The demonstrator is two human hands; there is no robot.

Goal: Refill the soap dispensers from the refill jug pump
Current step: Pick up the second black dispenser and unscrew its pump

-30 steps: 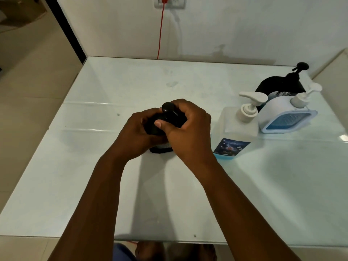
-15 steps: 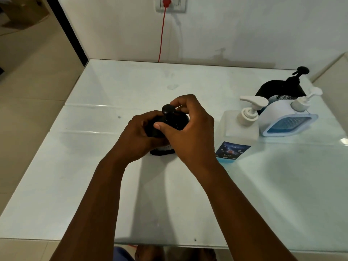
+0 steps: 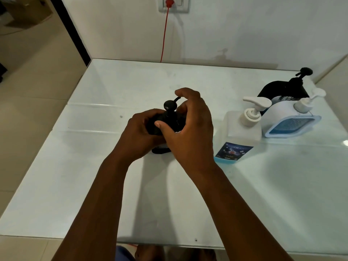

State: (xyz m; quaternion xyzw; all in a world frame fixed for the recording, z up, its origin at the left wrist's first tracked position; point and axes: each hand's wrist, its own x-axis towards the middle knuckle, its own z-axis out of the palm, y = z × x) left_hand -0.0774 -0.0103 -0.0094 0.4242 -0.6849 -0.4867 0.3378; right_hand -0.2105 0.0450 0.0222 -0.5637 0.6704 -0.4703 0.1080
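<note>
- Centrally, the left hand (image 3: pixel 140 134) wraps the small black plastic pump dispenser (image 3: pixel 165 119) on the white glossy table (image 3: pixel 94 185)
- right hand (image 3: pixel 190 132) grips its pump collar
- clear square refill jug (image 3: pixel 238 136) stands at three o'clock, apart

The desk (image 3: pixel 94 185) is glossy white. The small dispenser (image 3: pixel 170 117) is black all over. The jug (image 3: pixel 239 132) is frosted clear with a white pump, a dark blue label and blue liquid at its base. A red cord (image 3: pixel 164 34) hangs down the white wall (image 3: pixel 244 25).
</note>
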